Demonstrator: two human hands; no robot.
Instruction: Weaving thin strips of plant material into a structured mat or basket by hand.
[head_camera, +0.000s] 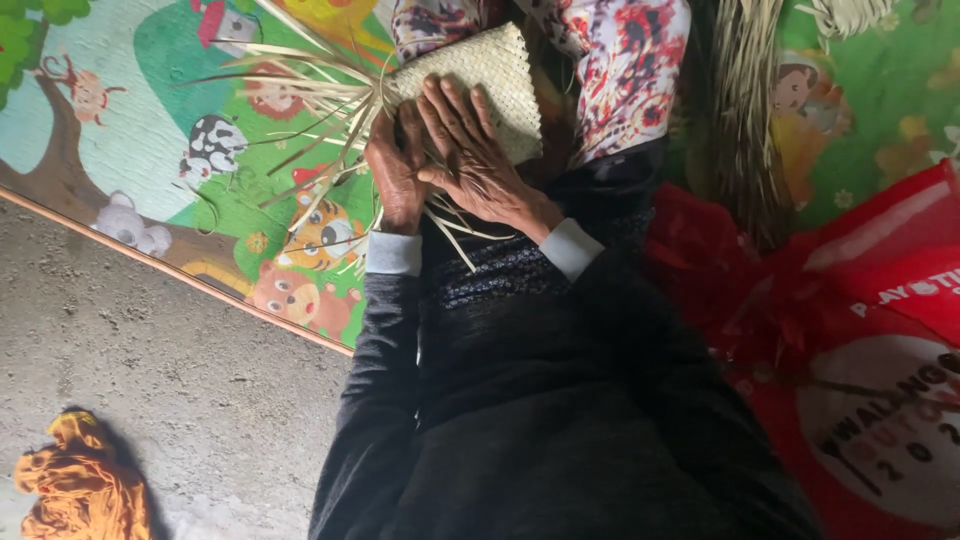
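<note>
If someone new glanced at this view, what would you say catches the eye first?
Two bare hands at top centre: the right hand lies flat on a pale woven mat piece, the left hand grips its loose strips. Beneath lies a bright cartoon play mat; a red plastic bag fills the right, an orange cloth the bottom-left floor.

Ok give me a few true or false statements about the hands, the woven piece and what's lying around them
1. Both hands rest on a pale woven mat piece. True: the right hand lies flat on it, the left hand at its loose-strip edge.
2. The loose strips fan out over a plain white sheet. False: they lie over a colourful cartoon play mat.
3. A red plastic bag lies on the right side. True.
4. A bundle of blue yarn sits on the concrete floor. False: the yarn is orange.
</note>
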